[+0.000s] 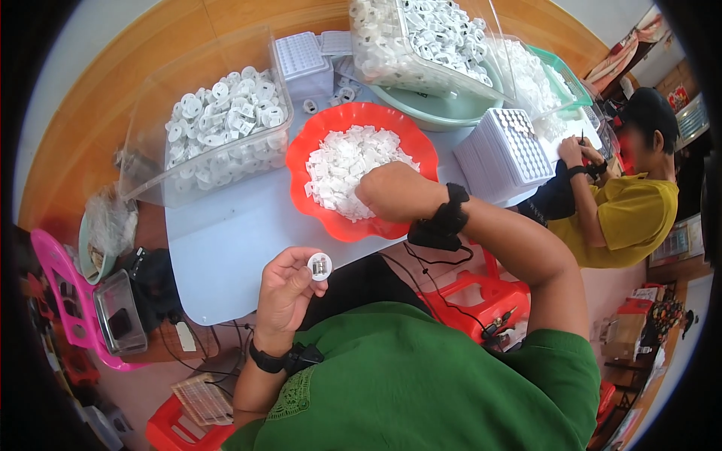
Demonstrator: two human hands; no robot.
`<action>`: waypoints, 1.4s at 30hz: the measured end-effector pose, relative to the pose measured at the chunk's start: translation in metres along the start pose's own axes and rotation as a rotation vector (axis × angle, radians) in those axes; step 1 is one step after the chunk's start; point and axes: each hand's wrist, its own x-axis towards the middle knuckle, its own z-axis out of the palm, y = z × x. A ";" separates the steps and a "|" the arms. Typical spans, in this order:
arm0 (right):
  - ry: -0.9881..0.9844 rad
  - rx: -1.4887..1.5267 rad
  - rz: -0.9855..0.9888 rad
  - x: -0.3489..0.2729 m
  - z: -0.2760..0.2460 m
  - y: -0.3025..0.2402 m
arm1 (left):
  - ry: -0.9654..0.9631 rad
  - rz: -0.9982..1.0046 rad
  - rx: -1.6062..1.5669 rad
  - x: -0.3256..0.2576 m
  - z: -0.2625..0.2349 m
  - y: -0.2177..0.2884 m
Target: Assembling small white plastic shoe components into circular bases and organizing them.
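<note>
My left hand pinches a small round white plastic case between thumb and fingers, just off the table's near edge. Its face is turned up and shows small metal parts inside. My right hand reaches into a red wavy-rimmed bowl with the fingers curled down. Small flat white plastic pieces fill the bowl, and my fingertips are at their right side. What those fingers hold, if anything, is hidden behind the hand.
On the pale blue table a clear bin of round white cases stands left. Stacked white trays stand right, a second clear bin sits over a green basin, and another person works at right.
</note>
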 end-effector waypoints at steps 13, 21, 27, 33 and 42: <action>0.056 -0.001 -0.083 -0.003 -0.002 -0.005 | 0.027 -0.002 0.050 0.002 0.004 -0.003; 0.248 0.493 -0.068 -0.015 -0.010 0.017 | 0.021 -0.010 0.054 0.003 0.006 -0.002; 0.046 1.204 0.144 -0.038 -0.034 -0.002 | 0.001 -0.046 0.070 0.009 0.015 0.001; 0.113 1.426 0.144 -0.058 -0.040 -0.021 | -0.046 -0.067 0.064 0.016 0.025 -0.001; 0.282 1.573 0.156 -0.074 -0.029 -0.024 | -0.113 -0.082 0.019 0.023 0.036 -0.002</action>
